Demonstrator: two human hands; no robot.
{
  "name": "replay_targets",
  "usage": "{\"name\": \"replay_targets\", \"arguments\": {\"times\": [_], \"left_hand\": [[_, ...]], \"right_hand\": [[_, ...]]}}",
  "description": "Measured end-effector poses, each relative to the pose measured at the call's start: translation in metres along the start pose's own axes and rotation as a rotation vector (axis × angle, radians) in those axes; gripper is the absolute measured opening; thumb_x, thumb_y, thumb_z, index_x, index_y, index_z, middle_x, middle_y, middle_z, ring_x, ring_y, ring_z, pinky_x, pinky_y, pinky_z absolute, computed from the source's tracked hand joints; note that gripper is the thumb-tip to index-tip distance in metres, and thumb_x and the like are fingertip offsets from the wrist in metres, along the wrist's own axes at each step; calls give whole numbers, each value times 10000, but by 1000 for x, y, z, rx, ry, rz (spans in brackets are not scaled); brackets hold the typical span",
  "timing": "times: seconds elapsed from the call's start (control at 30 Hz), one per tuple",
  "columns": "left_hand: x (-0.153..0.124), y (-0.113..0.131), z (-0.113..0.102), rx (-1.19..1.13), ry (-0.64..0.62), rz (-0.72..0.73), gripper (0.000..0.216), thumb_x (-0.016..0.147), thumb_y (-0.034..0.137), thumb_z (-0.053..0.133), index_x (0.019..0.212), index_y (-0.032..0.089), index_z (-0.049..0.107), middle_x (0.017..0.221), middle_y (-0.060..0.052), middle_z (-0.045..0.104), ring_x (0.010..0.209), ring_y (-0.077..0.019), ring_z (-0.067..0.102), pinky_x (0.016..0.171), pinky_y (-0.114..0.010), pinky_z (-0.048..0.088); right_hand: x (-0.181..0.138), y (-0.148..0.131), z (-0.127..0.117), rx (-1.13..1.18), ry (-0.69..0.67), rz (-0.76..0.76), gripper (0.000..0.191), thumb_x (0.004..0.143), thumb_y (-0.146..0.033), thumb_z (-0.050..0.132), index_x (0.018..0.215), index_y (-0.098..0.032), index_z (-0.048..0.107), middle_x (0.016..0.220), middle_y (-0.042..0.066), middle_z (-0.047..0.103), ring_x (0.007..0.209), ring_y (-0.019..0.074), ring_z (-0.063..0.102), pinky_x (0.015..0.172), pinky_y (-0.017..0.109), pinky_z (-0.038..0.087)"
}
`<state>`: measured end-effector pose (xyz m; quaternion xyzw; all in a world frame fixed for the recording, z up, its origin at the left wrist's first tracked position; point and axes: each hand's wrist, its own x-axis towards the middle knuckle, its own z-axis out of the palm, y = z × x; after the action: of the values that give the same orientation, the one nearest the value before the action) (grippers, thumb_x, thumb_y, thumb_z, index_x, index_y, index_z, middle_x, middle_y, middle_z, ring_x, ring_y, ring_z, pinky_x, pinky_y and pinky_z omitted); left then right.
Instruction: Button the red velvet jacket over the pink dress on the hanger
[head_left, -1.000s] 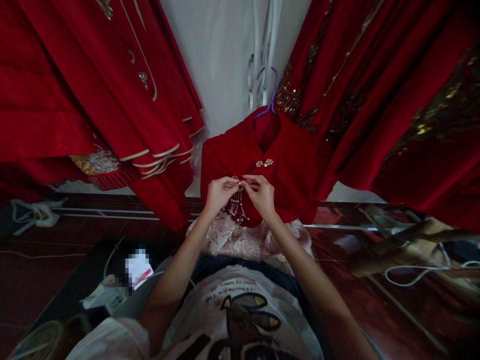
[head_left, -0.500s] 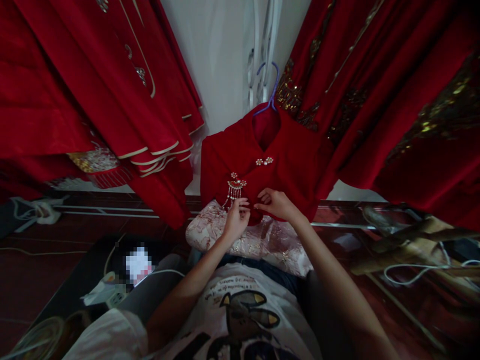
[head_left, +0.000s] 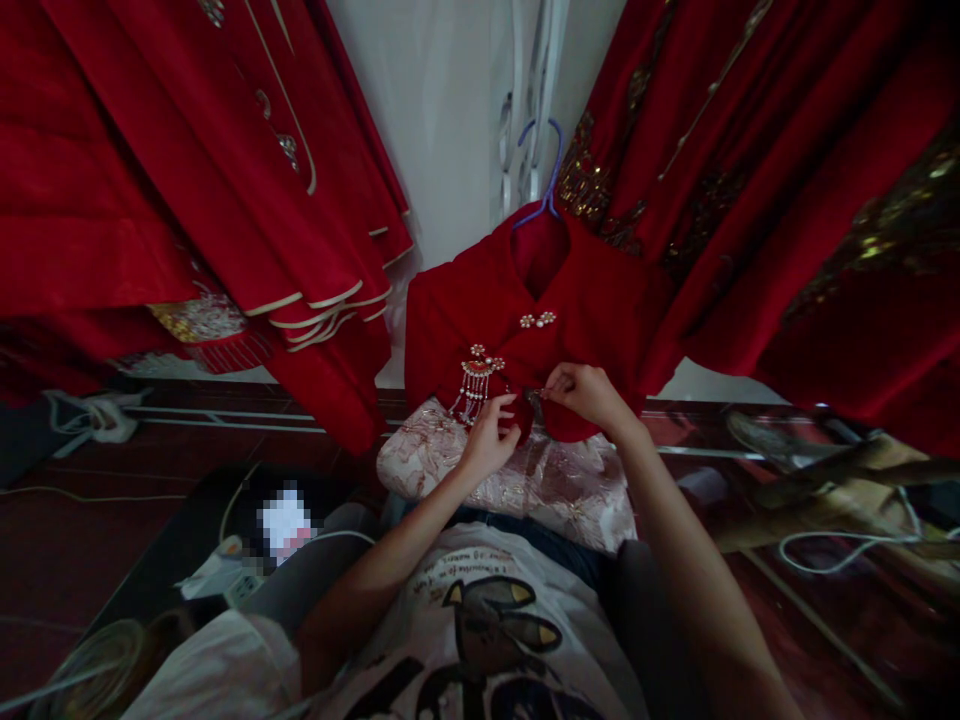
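Note:
A short red jacket (head_left: 600,310) hangs in front of me on a purple hanger (head_left: 541,170). It has a pearl clasp (head_left: 538,320) near the collar and a tasselled brooch (head_left: 476,378) lower left. My left hand (head_left: 491,440) pinches the jacket's lower front edge just right of the brooch. My right hand (head_left: 589,392) pinches a small fastening on the same edge, fingers closed. The two hands almost touch. Below them a pale embroidered skirt (head_left: 540,480) spills onto my lap.
Long red embroidered gowns hang on the left (head_left: 187,200) and right (head_left: 787,200), with a white wall (head_left: 442,130) between. White cables (head_left: 90,420) lie on the dark red floor. A power strip (head_left: 225,580) sits at my lower left.
Both hands left the tasselled brooch, which now hangs free, and dropped to the jacket's lower front edge. They now pinch that edge closer together.

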<state>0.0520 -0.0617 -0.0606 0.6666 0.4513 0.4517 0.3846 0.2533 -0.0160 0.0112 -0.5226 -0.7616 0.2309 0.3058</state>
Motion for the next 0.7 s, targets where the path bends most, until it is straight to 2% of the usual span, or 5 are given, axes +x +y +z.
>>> {"name": "replay_targets", "arguments": {"times": [0.2, 0.4, 0.5, 0.6, 0.7], "left_hand": [[2, 2, 19, -118, 78, -27, 634, 784, 130, 595, 1365, 225, 359, 1335, -145, 471, 981, -162, 625, 725, -270, 547], [4, 14, 31, -470, 157, -54, 442, 844, 178, 513, 1230, 224, 304, 1318, -147, 481, 859, -129, 666, 642, -243, 548], [6, 16, 38, -577, 114, -28, 424, 850, 191, 503, 1193, 236, 259, 1295, -131, 515, 793, -110, 674, 595, -215, 529], [11, 7, 42, -452, 42, -78, 470, 849, 168, 491, 1246, 229, 246, 1155, -84, 589, 669, -76, 632, 577, -209, 500], [12, -4, 40, -98, 57, 10, 476, 808, 116, 530, 1238, 214, 351, 976, -13, 595, 629, -63, 554, 636, -221, 471]], "right_hand": [[-9, -10, -29, 6, 38, 0, 38, 722, -215, 665, 748, -188, 659, 697, 7, 699, 665, 134, 659, 615, 206, 490], [-12, -14, -34, 1, 43, -5, 36, 726, -227, 662, 740, -194, 658, 686, 3, 695, 662, 136, 661, 620, 214, 493], [-12, -15, -34, 1, 27, -7, 36, 726, -229, 659, 738, -194, 659, 687, 3, 695, 664, 136, 658, 627, 221, 495], [-13, -16, -36, 0, 25, -3, 37, 722, -228, 663, 734, -193, 657, 681, 2, 688, 661, 136, 653, 627, 221, 496], [-14, -17, -37, 14, 21, 3, 37, 719, -226, 666, 724, -192, 652, 678, 3, 686, 661, 134, 651, 625, 219, 496]]}}
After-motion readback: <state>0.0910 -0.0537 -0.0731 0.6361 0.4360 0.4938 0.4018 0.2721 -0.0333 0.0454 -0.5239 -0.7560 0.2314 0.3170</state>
